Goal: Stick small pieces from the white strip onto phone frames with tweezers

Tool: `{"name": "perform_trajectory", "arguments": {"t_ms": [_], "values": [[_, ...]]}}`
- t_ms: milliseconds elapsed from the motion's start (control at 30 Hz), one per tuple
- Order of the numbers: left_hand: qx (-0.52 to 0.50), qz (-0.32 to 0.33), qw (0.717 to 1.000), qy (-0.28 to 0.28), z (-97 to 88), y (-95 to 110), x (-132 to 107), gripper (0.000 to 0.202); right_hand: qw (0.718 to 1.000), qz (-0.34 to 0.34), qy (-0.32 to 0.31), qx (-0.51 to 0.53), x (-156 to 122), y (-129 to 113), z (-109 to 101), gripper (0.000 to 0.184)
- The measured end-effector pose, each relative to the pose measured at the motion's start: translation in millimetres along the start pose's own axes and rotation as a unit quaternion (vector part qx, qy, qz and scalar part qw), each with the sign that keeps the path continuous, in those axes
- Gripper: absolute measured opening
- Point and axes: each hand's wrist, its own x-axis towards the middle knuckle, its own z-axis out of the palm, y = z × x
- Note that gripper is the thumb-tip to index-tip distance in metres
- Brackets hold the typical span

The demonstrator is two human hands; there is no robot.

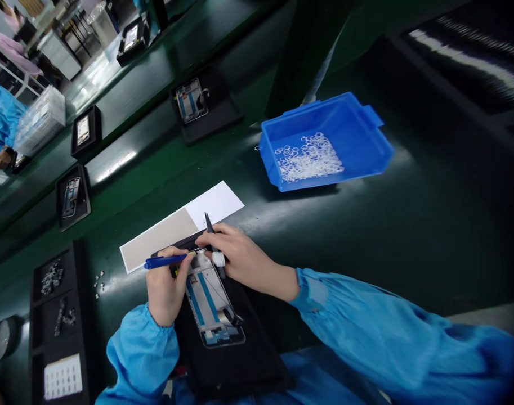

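An open phone housing (206,298) with blue strips lies tilted in a black tray (240,360) in front of me. My left hand (166,289) is closed on a blue pen-like tool (164,261), its tip pointing right at the housing's top end. Over that same end, my right hand (250,261) grips black tweezers (209,223) whose points stick up away from the phone. Something white (218,259), perhaps a finger cover, shows by the right fingers. The fingertips hide part of the housing's upper edge.
A card (155,239), part beige and part white, lies behind the tray. Back right stands a blue bin (366,152) of small white rings. A black parts tray (37,349) is at left, loose bits beside it. More phone trays (210,126) and a co-worker's hand (1,159) are farther back.
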Motion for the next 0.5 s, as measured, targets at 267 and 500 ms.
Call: {"name": "perform_trajectory", "arguments": {"t_ms": [267, 500], "values": [[0.030, 0.026, 0.999, -0.006, -0.8, 3.0, 3.5, 0.014, 1.000, 0.013, -0.003, -0.006, 0.7, -1.5, 0.2, 0.026], [0.098, 0.076, 0.992, -0.013, -1.3, 8.9, 5.8, 0.013, 1.000, 0.014, -0.004, -0.006, -0.4, -0.6, 1.4, 0.030]]}}
